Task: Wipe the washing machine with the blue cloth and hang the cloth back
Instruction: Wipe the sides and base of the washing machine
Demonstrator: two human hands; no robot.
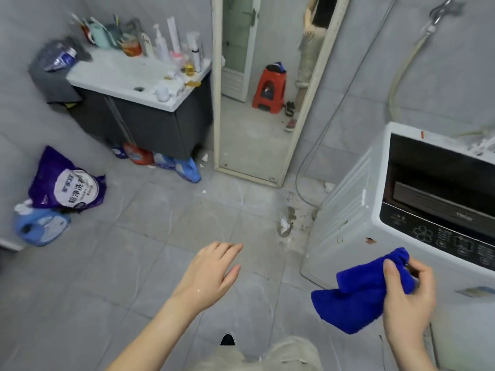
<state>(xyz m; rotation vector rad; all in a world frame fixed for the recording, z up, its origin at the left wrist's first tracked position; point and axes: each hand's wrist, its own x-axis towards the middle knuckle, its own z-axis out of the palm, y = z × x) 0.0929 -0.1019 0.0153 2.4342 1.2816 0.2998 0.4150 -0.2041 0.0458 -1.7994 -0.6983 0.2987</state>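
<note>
My right hand (408, 295) grips a bunched blue cloth (356, 301) at the lower right, just in front of the washing machine's near corner. The white top-loading washing machine (356, 210) stands at the right, with a dark lid and a black control panel (439, 236). My left hand (211, 274) hovers over the floor at centre, fingers relaxed and spread, holding nothing. The cloth hangs in the air and I cannot tell whether it touches the machine.
A sink cabinet (139, 84) crowded with bottles stands at the back left. A tall mirror (267, 84) leans on the wall beside it. Detergent bags and jugs (67, 188) lie on the tiled floor at left. A hose (404, 68) runs down the wall behind the machine.
</note>
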